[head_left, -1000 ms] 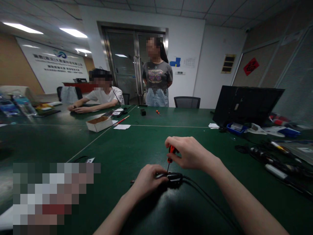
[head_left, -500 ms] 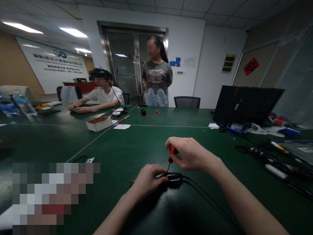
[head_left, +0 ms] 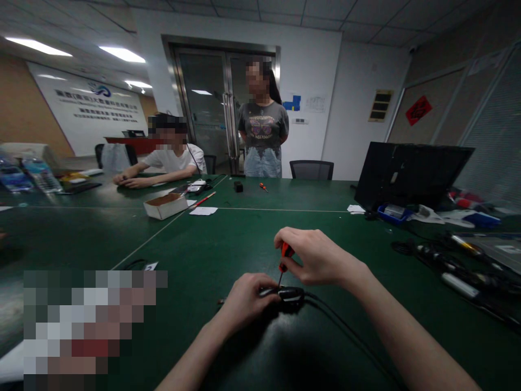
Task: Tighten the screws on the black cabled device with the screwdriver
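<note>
My right hand (head_left: 309, 254) grips the handle of a red-orange screwdriver (head_left: 286, 250), which stands nearly upright. Its thin shaft points down to a black device (head_left: 291, 295) lying on the green table (head_left: 252, 233). Whether the tip sits in a screw is too small to tell. My left hand (head_left: 249, 298) is closed round the left part of the device, its fingertips beside the screwdriver's shaft. Black cables (head_left: 334, 317) run from the device's right end towards the lower right.
A small open box (head_left: 166, 207), papers (head_left: 203, 210) and another screwdriver (head_left: 264, 187) lie farther back. At the right are a black monitor (head_left: 411, 176), a blue tray (head_left: 393, 213) and tangled cables. One person sits across the table; another stands behind it.
The screwdriver's handle has shifted very slightly within my right hand's grip. The standing person has moved a little to the right. My left hand has stayed in place.
</note>
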